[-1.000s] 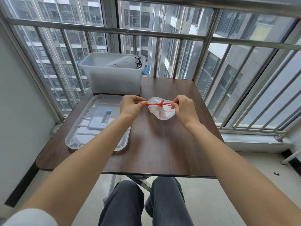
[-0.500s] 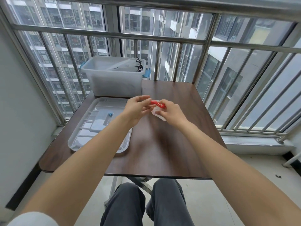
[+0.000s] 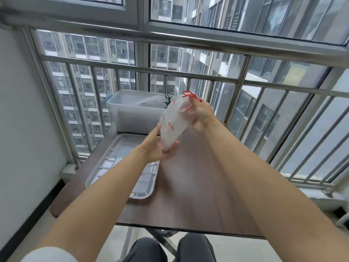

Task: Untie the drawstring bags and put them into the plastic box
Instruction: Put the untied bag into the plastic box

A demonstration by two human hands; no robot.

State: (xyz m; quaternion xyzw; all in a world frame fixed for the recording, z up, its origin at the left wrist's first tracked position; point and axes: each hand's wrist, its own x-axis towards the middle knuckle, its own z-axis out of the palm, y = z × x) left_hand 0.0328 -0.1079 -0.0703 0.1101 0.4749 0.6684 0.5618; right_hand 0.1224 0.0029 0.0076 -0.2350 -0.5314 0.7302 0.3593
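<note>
A white drawstring bag [image 3: 173,125] with small red marks and a red cord [image 3: 189,94] hangs stretched in the air above the table. My right hand [image 3: 201,115] grips its top by the cord end. My left hand [image 3: 157,148] pinches its bottom corner. The translucent plastic box [image 3: 132,118] stands at the table's far left, just behind and left of the bag. Inside it lies another pale bag with a black cord [image 3: 167,100].
The box's clear lid [image 3: 139,186] lies flat on the brown table [image 3: 198,195], left of centre, under my left forearm. A steel railing [image 3: 188,76] and windows close off the far side. A white wall runs along the left. My knees show below the table edge.
The bag has gone from low over the table, cord pulled between both hands, to lifted and stretched out lengthwise. My right hand rose to its top; my left now holds its bottom. The view tilted up.
</note>
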